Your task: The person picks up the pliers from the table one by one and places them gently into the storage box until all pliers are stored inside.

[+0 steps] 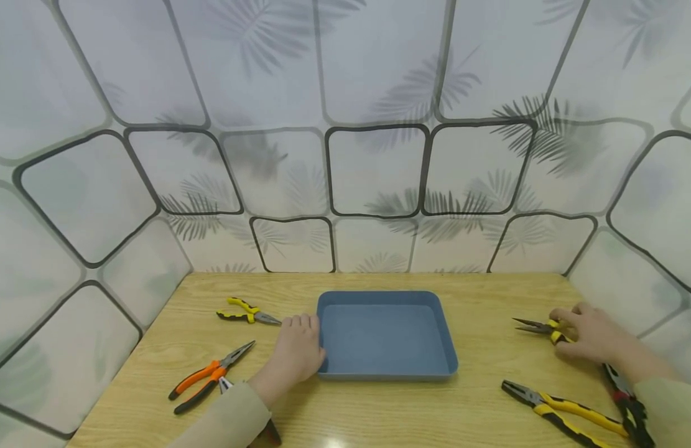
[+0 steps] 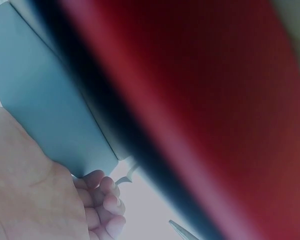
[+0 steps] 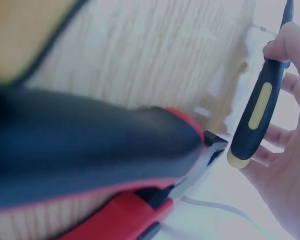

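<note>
At the left wall of a blue rectangular tray (image 1: 387,339), my left hand (image 1: 297,348) holds the edge with curled fingers. The left wrist view shows those fingers (image 2: 100,200) bent beside the tray's corner (image 2: 45,95); the thumb is hidden there. My right hand (image 1: 594,336) grips needle-nose pliers (image 1: 538,326) with yellow and black handles near the table's right side. Their jaws point left, slightly parted. In the right wrist view the thumb lies over the pliers (image 3: 260,105) near the pivot, and the other fingers are behind the handle.
Yellow-black needle-nose pliers (image 1: 252,314) and orange-black pliers (image 1: 216,371) lie left of the tray. Another tool (image 1: 272,432) is mostly hidden under my left forearm. Yellow-black combination pliers (image 1: 547,401) and red-black pliers (image 1: 627,398) lie front right. A patterned wall backs the table.
</note>
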### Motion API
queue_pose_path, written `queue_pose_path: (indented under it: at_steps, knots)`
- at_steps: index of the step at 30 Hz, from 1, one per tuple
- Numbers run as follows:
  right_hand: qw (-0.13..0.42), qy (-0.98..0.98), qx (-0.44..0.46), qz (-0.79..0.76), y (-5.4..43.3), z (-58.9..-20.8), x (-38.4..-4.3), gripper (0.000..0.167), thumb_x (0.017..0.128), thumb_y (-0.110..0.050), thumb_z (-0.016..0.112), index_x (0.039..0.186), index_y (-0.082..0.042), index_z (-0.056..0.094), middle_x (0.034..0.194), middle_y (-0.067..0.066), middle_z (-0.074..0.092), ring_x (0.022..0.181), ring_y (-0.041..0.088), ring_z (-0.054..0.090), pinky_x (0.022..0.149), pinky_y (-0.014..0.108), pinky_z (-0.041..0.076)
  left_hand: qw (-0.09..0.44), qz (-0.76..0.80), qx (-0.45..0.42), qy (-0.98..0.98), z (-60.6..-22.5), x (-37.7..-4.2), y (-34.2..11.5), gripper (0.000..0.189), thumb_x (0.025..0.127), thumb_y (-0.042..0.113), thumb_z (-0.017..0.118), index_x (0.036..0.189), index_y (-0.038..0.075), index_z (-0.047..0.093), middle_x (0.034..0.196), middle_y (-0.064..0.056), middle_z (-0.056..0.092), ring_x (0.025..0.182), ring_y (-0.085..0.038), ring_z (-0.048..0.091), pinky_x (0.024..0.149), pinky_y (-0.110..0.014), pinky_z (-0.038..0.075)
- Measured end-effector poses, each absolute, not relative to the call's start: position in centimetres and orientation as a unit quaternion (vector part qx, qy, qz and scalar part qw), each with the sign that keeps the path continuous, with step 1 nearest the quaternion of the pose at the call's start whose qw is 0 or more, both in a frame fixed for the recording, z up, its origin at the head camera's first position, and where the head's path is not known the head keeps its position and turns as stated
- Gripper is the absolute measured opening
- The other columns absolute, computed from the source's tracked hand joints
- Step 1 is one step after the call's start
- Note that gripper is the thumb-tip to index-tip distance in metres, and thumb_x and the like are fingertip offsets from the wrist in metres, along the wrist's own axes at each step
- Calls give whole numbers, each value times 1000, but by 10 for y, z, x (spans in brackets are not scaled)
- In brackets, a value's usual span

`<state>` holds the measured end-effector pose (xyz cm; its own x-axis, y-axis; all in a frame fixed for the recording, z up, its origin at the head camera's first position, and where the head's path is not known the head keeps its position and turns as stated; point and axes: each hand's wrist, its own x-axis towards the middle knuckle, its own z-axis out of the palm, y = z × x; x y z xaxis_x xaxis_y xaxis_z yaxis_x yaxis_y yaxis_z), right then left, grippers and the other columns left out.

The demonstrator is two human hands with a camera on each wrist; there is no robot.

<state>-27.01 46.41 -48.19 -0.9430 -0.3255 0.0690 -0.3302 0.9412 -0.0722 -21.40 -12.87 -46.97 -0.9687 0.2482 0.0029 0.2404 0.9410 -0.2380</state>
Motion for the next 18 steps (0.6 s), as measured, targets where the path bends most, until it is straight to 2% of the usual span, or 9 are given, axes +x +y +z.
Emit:
queue_pose_path:
  at_steps: [10,18]
  knots:
    - [34,-988,148,37,457,-468,-262,57,88,-44,80,130,-10,62,104,24,57,86,36,53,64,48,47,12,122,-123,-985,-468,-213,-129,52,99,48,65,121,2,57,105,-13,61,101,-28,63,96,-43,52]
    - [41,-987,157,-6,450,-456,-256,59,93,-50,75,134,-9,65,99,17,56,81,25,49,62,40,42,17,125,-126,-984,-469,-213,-128,53,98,49,66,120,2,57,104,-13,61,101,-28,63,96,-43,52]
